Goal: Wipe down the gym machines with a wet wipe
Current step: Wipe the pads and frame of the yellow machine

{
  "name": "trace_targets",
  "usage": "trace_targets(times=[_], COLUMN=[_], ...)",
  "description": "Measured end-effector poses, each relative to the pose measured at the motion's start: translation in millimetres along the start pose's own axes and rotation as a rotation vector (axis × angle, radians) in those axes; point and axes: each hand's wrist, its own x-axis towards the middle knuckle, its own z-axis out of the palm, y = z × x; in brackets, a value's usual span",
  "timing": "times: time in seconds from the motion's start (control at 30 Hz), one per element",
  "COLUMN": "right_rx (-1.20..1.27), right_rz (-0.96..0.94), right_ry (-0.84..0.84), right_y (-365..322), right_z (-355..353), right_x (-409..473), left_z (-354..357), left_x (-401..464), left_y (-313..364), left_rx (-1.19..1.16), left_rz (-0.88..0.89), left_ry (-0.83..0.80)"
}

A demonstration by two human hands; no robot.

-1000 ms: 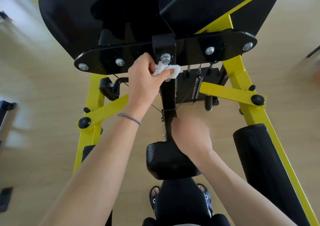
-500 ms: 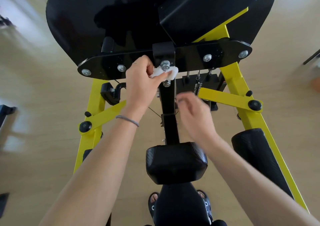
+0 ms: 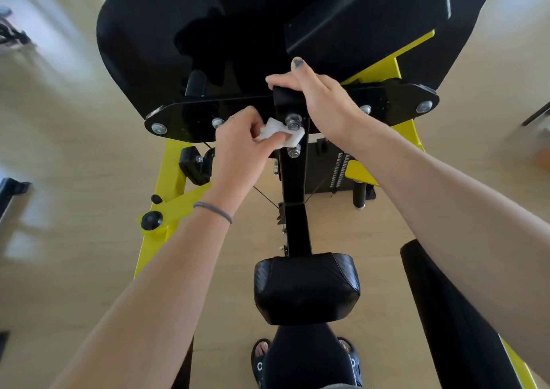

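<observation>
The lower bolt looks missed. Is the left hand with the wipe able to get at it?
Probably yes: the left hand holds the white wet wipe just above the lower silver bolt, with nothing between them.

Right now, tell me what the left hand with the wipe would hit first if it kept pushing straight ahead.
Probably the upper bolt on the black post: the left hand holds the wet wipe right beside it. Depth is uncertain.

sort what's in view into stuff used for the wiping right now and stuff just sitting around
In use: wet wipe, left hand, right hand, black upright post, upper bolt.

Just around: seat pad, roller pad, weight stack.
</observation>
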Motion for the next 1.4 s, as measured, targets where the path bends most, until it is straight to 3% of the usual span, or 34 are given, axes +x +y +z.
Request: trace_targets(times=[0.33,0.47,0.6,0.77,0.93,1.07,1.17,1.27,1.4], right_rx=[0.103,0.140,0.119,0.066,0.050,0.071,0.043,0.006,-0.008], right_rz=[0.054,0.112,0.115,0.046,-0.052,-0.077,-0.111,-0.136,-0.155], right_ry=[-0.057,-0.072,-0.075,-0.069,0.058,0.083,0.090,0.109,0.127], right_y=[-7.2,-11.4,-10.6,-3.8,10.4,11.2,11.1,12.5,13.7], right_z=[-9.8,-16.7,-16.4,-8.7,9.1,11.7,13.7,15.1,17.0], right_x=[4.5,7.7,6.3,6.2,2.6,2.6,1.6,2.4,3.4], left_z=[0.1,21.5,25.6,14.8,-0.7,-5.1,3.7,11.1,0.3], left_x=[8.2,4.2,-5.7,-14.4,-6.7,-3.2,-10.4,-14.9,-3.5], left_y=[36.3,56.7,45.3,20.2,3.6,8.7,13.9,10.6,11.1], left_rx=[-0.135,0.006,-0.007,0.006,0.025,0.010,-0.141,-0.227,-0.068], left_rz=[0.075,0.057,0.118,0.140,0.245,0.213,0.150,0.068,0.177], left_ry=[0.091,0.148,0.205,0.127,0.053,-0.006,-0.092,-0.034,-0.006])
